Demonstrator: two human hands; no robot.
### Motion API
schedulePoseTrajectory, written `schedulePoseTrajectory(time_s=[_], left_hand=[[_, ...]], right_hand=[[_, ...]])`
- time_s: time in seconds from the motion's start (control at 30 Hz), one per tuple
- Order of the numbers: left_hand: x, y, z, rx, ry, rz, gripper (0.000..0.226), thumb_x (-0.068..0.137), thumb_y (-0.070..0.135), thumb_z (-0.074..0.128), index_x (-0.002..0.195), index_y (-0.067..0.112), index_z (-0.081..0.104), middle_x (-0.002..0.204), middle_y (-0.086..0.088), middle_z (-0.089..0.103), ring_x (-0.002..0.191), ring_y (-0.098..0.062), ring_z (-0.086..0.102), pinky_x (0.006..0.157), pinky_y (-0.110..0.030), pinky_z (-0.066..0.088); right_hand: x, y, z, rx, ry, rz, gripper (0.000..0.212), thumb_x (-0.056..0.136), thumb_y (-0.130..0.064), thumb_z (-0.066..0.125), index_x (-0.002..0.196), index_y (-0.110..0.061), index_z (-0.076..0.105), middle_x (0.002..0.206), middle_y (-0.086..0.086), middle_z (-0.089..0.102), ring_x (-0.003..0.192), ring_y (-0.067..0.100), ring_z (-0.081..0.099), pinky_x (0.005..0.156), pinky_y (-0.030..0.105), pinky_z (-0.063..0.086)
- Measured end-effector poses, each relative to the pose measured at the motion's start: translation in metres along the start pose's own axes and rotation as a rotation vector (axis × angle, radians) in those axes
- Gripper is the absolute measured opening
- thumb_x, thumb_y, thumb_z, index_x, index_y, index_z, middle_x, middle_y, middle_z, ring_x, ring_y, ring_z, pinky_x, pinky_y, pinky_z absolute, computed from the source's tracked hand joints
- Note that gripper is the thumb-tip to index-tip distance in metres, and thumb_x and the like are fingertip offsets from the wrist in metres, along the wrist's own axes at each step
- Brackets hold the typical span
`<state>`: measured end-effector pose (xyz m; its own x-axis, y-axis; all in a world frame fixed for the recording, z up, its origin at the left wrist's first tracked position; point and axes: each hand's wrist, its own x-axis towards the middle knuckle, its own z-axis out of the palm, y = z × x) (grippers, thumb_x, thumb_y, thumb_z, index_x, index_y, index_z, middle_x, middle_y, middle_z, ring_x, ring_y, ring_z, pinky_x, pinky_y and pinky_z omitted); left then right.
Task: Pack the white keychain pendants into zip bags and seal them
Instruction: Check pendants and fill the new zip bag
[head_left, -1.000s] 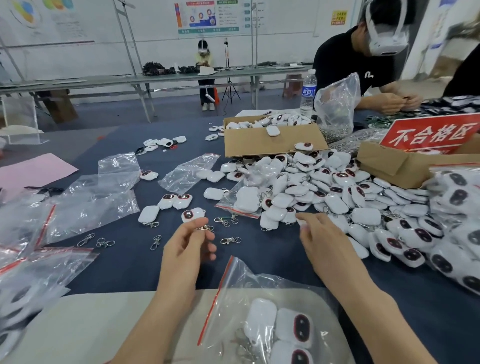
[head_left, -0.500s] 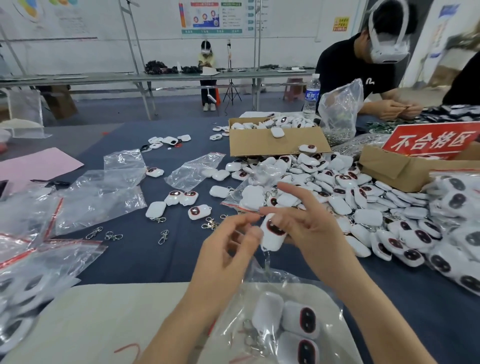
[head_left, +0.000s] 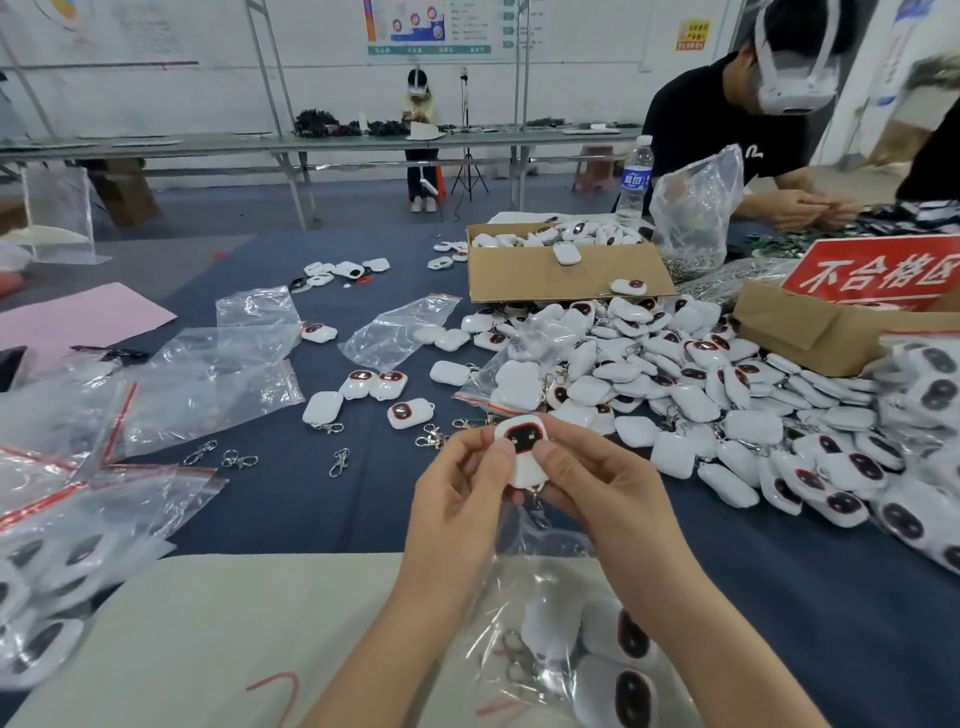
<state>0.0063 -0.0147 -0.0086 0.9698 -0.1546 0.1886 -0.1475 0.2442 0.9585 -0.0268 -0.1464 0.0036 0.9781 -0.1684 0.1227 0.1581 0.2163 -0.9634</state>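
1. Above the bag (head_left: 511, 584), my left hand (head_left: 457, 499) and right hand (head_left: 597, 493) both pinch one pendant (head_left: 523, 457), thumbs pressed on its face; its clasp (head_left: 537, 515) hangs below;
2. Step, I judge: inspecting before bagging; next, free one hand to open the bag mouth.

Both hands (head_left: 524, 499) pinch one white pendant (head_left: 524, 452); clasp (head_left: 536, 512) dangling.

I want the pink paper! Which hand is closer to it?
Left. The left hand sits right of the pink paper; the right hand is farther right. Both hold one pendant.
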Motion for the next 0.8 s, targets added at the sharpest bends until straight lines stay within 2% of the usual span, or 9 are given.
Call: schedulePoseTrajectory(time_s=[0.07,0.2,0.33,0.5,0.63,0.8], left_hand=[[0.002,-0.001,-0.002,-0.013,0.015,-0.047,0.016,0.101,0.022,0.06,0.097,0.021,0.076,0.087,-0.008,0.075,0.074,-0.012,0.067,0.064,-0.019,0.054],[0.004,-0.007,-0.005,0.004,0.031,-0.098,0.018,0.1,0.019,0.06,0.092,0.019,0.076,0.09,-0.02,0.072,0.073,-0.019,0.068,0.065,-0.025,0.058],[0.005,-0.012,-0.006,0.014,0.013,-0.092,0.019,0.1,0.013,0.059,0.09,0.017,0.075,0.081,-0.009,0.074,0.072,-0.015,0.069,0.063,-0.023,0.057],[0.003,-0.014,-0.003,0.126,0.021,-0.024,0.012,0.087,0.033,0.061,0.086,0.025,0.071,0.07,0.005,0.067,0.066,-0.009,0.06,0.062,-0.025,0.053],[0.001,-0.013,-0.003,0.167,0.027,0.022,0.013,0.085,0.035,0.06,0.086,0.025,0.068,0.074,-0.01,0.064,0.069,-0.013,0.056,0.064,-0.029,0.05],[0.001,-0.014,-0.002,0.196,0.039,0.034,0.012,0.085,0.032,0.059,0.085,0.022,0.066,0.069,0.005,0.062,0.065,-0.008,0.054,0.059,-0.018,0.047]], right_hand=[[0.002,0.004,0.001,0.02,0.005,0.051,0.026,0.081,-0.032,0.073,0.107,-0.031,0.079,0.106,0.002,0.078,0.094,0.014,0.075,0.077,0.019,0.057],[0.005,0.013,0.002,0.079,-0.001,0.127,0.02,0.09,-0.022,0.072,0.109,-0.026,0.078,0.107,0.007,0.077,0.09,0.018,0.075,0.077,0.023,0.057],[0.004,0.015,0.003,0.06,0.018,0.14,0.017,0.093,-0.02,0.069,0.105,-0.029,0.079,0.102,0.004,0.078,0.084,0.014,0.074,0.073,0.022,0.057],[0.001,0.014,0.008,-0.014,0.063,0.112,0.022,0.095,-0.019,0.067,0.098,-0.036,0.079,0.095,-0.003,0.079,0.078,0.007,0.073,0.068,0.016,0.055],[0.002,0.013,0.009,-0.022,0.077,0.124,0.023,0.094,-0.017,0.068,0.095,-0.036,0.08,0.088,-0.004,0.078,0.071,0.002,0.068,0.064,0.014,0.052],[0.003,0.013,0.006,-0.012,0.082,0.142,0.02,0.094,-0.016,0.068,0.095,-0.032,0.08,0.084,-0.007,0.077,0.059,-0.001,0.062,0.058,0.013,0.049]])
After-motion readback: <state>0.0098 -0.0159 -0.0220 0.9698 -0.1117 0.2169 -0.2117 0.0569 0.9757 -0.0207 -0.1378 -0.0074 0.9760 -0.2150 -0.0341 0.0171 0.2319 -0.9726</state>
